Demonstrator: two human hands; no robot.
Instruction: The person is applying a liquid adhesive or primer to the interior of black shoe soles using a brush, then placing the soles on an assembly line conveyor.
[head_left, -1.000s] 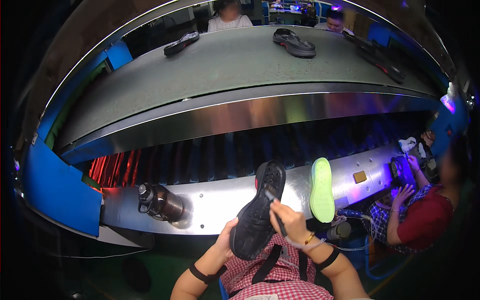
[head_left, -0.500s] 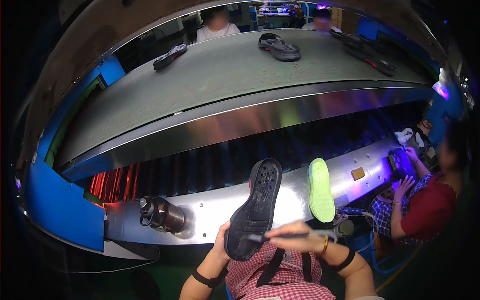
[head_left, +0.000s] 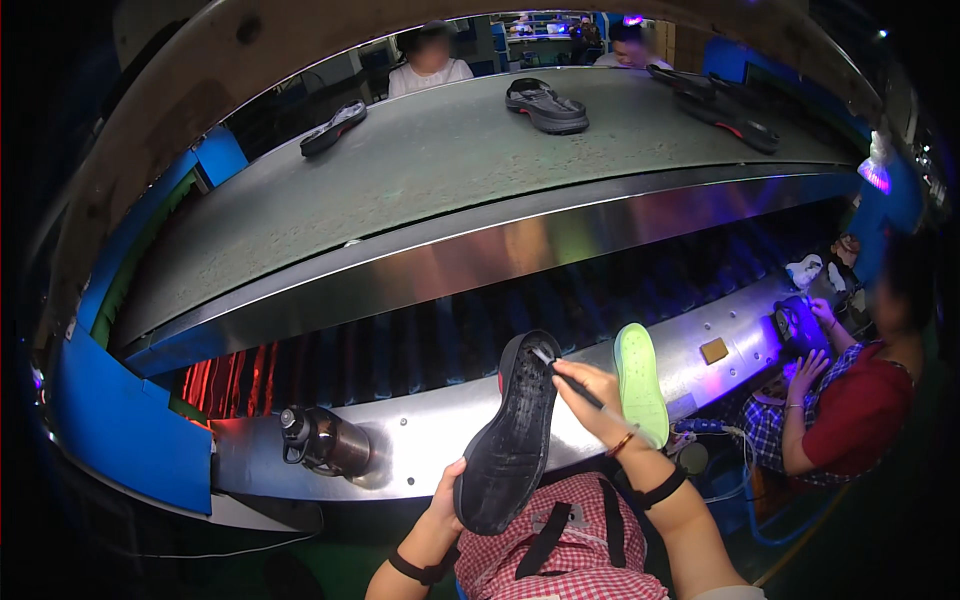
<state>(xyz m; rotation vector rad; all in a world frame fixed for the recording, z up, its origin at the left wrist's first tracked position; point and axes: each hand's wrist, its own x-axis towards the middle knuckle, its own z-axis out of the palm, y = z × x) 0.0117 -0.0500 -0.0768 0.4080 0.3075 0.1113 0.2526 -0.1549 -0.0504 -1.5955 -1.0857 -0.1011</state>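
My left hand [head_left: 446,497] grips a black shoe sole [head_left: 508,440] by the left edge of its wide, near end. The sole tilts over my lap and the metal ledge, its inner face up. A thin dark-handled brush [head_left: 582,390] is pinched in my right hand [head_left: 598,402]. Its pale tip touches the inside of the sole's far end, near the rim. Just right of that hand, a lime-green sole-shaped piece [head_left: 640,380] lies on the ledge, its near edge partly behind my wrist.
A dark bottle [head_left: 335,445] stands on the metal ledge [head_left: 410,440] at left. A small tan block [head_left: 713,350] lies further right. Beyond, a green conveyor belt [head_left: 400,170] carries several black shoes or soles. A co-worker [head_left: 850,410] handles a dark piece at right; two people sit across.
My right hand and the brush have moved from the sole's near end up to its far end. On the belt, the shoes have shifted slightly left and nearer.
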